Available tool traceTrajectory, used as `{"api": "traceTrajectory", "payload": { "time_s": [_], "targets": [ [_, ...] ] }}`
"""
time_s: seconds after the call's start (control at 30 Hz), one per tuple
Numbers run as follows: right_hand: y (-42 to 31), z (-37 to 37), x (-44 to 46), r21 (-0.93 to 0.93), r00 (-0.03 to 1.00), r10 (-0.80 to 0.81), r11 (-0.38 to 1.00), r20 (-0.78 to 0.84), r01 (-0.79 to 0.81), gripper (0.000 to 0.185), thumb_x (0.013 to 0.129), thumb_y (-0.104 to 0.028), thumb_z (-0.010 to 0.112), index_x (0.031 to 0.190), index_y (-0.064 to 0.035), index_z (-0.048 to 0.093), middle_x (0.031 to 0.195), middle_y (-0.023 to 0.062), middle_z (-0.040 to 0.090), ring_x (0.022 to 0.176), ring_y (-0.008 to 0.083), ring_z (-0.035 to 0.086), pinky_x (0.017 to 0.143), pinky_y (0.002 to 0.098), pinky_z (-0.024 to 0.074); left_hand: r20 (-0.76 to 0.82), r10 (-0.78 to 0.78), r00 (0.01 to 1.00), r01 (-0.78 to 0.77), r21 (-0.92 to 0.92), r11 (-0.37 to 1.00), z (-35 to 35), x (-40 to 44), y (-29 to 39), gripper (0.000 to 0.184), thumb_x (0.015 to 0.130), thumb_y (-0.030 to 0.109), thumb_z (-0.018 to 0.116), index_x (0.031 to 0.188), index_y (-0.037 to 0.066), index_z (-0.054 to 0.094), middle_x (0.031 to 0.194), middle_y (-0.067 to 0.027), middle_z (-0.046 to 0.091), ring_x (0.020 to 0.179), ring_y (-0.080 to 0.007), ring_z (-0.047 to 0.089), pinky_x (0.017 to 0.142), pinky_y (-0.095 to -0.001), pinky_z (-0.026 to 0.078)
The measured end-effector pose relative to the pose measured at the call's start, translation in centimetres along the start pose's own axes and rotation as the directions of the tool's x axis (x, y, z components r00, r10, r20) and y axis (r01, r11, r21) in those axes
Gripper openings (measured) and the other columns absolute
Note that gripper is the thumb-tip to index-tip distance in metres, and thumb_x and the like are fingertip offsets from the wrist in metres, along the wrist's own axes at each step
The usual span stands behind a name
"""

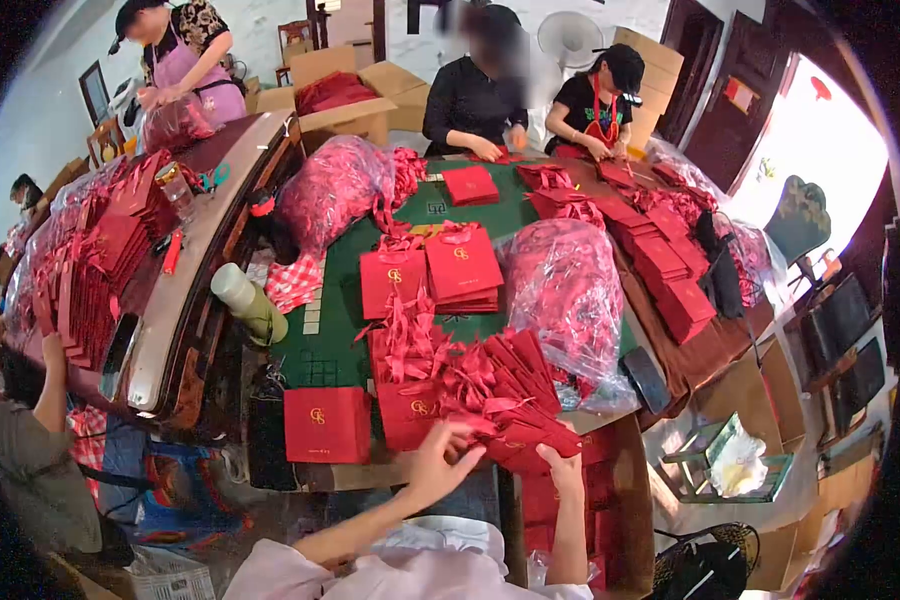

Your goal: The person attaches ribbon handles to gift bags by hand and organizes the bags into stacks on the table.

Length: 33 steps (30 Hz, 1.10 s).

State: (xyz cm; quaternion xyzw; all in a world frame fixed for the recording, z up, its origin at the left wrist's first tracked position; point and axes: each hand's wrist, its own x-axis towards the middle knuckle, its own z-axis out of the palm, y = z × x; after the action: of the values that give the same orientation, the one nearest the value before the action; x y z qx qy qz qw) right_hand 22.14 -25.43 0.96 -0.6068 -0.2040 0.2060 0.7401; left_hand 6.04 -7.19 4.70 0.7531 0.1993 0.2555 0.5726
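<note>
My right hand [562,462] grips the lower end of a bundle of red paper gift bags [522,446] at the front edge of the table. More bags with red ribbon handles [485,380] fan out behind it. My left hand [444,466] is beside the bundle's left side, thumb and fingers apart, fingertips at the ribbons; any contact is hard to make out. A single red bag with a gold logo [327,425] lies flat to the left. Further back, two piles of logo bags [462,262] lie side by side.
Clear plastic sacks of red bags [562,290] stand right and back left. A green bottle [250,305] is at the left edge, a phone [647,380] at the right. An open carton [615,500] holding red bags sits below. Several people work around the tables.
</note>
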Motion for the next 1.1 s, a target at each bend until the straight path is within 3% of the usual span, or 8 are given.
{"api": "traceTrajectory", "payload": {
  "time_s": [0.2, 0.33, 0.47, 0.53, 0.6, 0.73, 0.83, 1.1],
  "targets": [
    [-0.5, 0.0, -0.3, -0.056, 0.999, -0.046, 0.997, 0.000, 0.046, 0.049, 0.076, 0.001, 0.074, 0.121, 0.0020, 0.056, 0.108, 0.0064, 0.064, 0.099, 0.0147, 0.059, 0.093, 0.0322, 0.0470, -0.084, 0.492, 0.867, -0.447, 0.308, 0.840, -0.8, 6.3, 5.3, 0.044, 0.068, 0.018, 0.086, 0.102, 0.008, 0.061, 0.112, -0.0081, 0.056, 0.090, -0.0240, 0.059, 0.084, -0.0359, 0.045],
    [-2.0, -0.5, 0.1, -0.105, 0.997, -0.074, 0.992, 0.002, 0.074, 0.047, 0.076, 0.003, 0.074, 0.119, 0.0020, 0.056, 0.106, 0.0058, 0.065, 0.098, 0.0134, 0.060, 0.092, 0.0308, 0.0473, 0.062, 0.449, 0.891, -0.454, 0.137, 0.881, 0.3, 8.4, 2.9, 0.022, 0.077, 0.011, 0.078, 0.091, 0.006, 0.063, 0.093, -0.0053, 0.062, 0.090, -0.0224, 0.059, 0.087, -0.0373, 0.044],
    [-0.4, -2.1, 0.5, -0.151, 0.999, -0.033, 0.988, 0.011, 0.035, 0.046, 0.075, -0.003, 0.073, 0.117, -0.0004, 0.057, 0.108, 0.0035, 0.062, 0.099, 0.0133, 0.057, 0.091, 0.0301, 0.0452, -0.102, 0.102, 0.989, -0.115, -0.128, 0.985, 1.5, 8.5, -0.8, 0.016, 0.086, 0.004, 0.067, 0.099, 0.005, 0.058, 0.087, -0.0051, 0.064, 0.076, -0.0128, 0.061, 0.067, -0.0267, 0.048],
    [-0.1, -2.3, 0.4, -0.166, 0.997, -0.077, 0.983, 0.014, 0.078, 0.045, 0.074, -0.001, 0.073, 0.117, -0.0004, 0.057, 0.105, 0.0034, 0.063, 0.098, 0.0127, 0.057, 0.091, 0.0291, 0.0452, -0.222, 0.065, 0.973, -0.081, -0.064, 0.995, 1.1, 8.8, -0.8, 0.021, 0.088, 0.005, 0.065, 0.106, 0.005, 0.055, 0.088, -0.0051, 0.064, 0.083, -0.0146, 0.064, 0.071, -0.0270, 0.050],
    [-0.2, -2.5, 0.1, -0.087, 0.999, 0.012, 0.996, -0.033, -0.014, 0.043, 0.075, 0.001, 0.073, 0.115, -0.0003, 0.058, 0.102, 0.0033, 0.064, 0.096, 0.0120, 0.058, 0.090, 0.0288, 0.0455, -0.259, 0.303, 0.917, -0.241, 0.246, 0.939, 0.3, 9.9, -0.6, 0.026, 0.086, 0.005, 0.066, 0.110, 0.005, 0.056, 0.094, -0.0078, 0.065, 0.090, -0.0179, 0.065, 0.077, -0.0300, 0.051],
    [-0.1, -2.3, 0.2, -0.097, 1.000, -0.003, 0.995, -0.005, 0.002, 0.042, 0.075, 0.002, 0.073, 0.114, 0.0000, 0.058, 0.101, 0.0033, 0.065, 0.094, 0.0113, 0.059, 0.089, 0.0285, 0.0467, -0.046, 0.201, 0.978, -0.193, 0.138, 0.971, -0.2, 13.5, 0.1, 0.039, 0.089, 0.007, 0.064, 0.126, 0.002, 0.053, 0.118, -0.0131, 0.063, 0.107, -0.0219, 0.062, 0.090, -0.0323, 0.048],
    [0.3, -2.3, 0.2, -0.092, 0.999, 0.043, 0.995, 0.031, -0.040, 0.044, 0.074, 0.003, 0.074, 0.114, 0.0006, 0.058, 0.102, 0.0036, 0.065, 0.093, 0.0114, 0.060, 0.088, 0.0286, 0.0482, 0.194, 0.101, 0.976, -0.040, -0.297, 0.954, 2.2, 16.7, -3.4, 0.049, 0.100, 0.019, 0.054, 0.143, 0.002, 0.039, 0.142, -0.0143, 0.047, 0.132, -0.0211, 0.045, 0.106, -0.0337, 0.038],
    [0.3, -2.5, 0.1, -0.075, 0.994, 0.040, 0.997, 0.100, -0.033, 0.043, 0.076, 0.008, 0.074, 0.117, 0.0011, 0.060, 0.111, 0.0074, 0.067, 0.101, 0.0136, 0.062, 0.092, 0.0303, 0.0493, 0.484, 0.057, 0.873, 0.130, -0.345, 0.930, 4.1, 18.9, -4.1, 0.054, 0.104, 0.037, 0.043, 0.145, 0.003, 0.039, 0.142, -0.0075, 0.047, 0.131, -0.0163, 0.042, 0.112, -0.0303, 0.026]
  ]
}}
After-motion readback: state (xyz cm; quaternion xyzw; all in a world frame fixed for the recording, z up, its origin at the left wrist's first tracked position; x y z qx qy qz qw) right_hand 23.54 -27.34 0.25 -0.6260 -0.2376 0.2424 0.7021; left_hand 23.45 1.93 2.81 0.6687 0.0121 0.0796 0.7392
